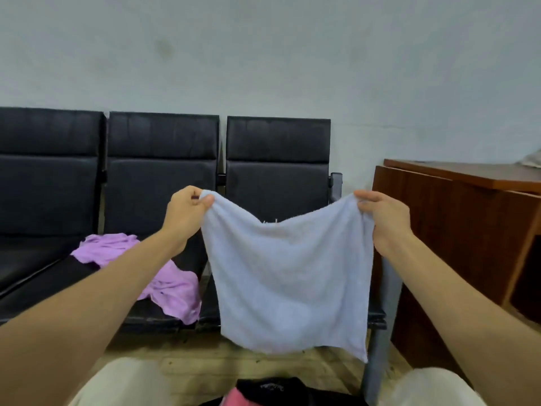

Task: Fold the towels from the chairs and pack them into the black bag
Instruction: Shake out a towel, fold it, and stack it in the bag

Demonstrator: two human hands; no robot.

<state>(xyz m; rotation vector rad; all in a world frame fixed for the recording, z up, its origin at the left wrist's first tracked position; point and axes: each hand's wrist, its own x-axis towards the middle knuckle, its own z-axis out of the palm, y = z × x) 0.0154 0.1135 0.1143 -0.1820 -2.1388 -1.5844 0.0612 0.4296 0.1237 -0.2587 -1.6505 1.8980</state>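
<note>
Pinching fingers clamp both top corners of the pale blue towel [287, 273]: the left hand [187, 212] grips the left corner, the right hand [380, 218] the right. The towel hangs spread in the air in front of the right-most seat of the black chairs [164, 171]. Its top edge sags between the hands and its side edges fall free. Its bottom edge hangs clear above the floor [205, 358], the lower right corner lowest. Just left, a crumpled purple towel [172, 282] lies on the middle seat, spilling over the front edge. The black bag [272, 388] sits below the hanging towel, between the person's knees, apart from it. A wooden desk [456, 230] stands near the right hand
</note>
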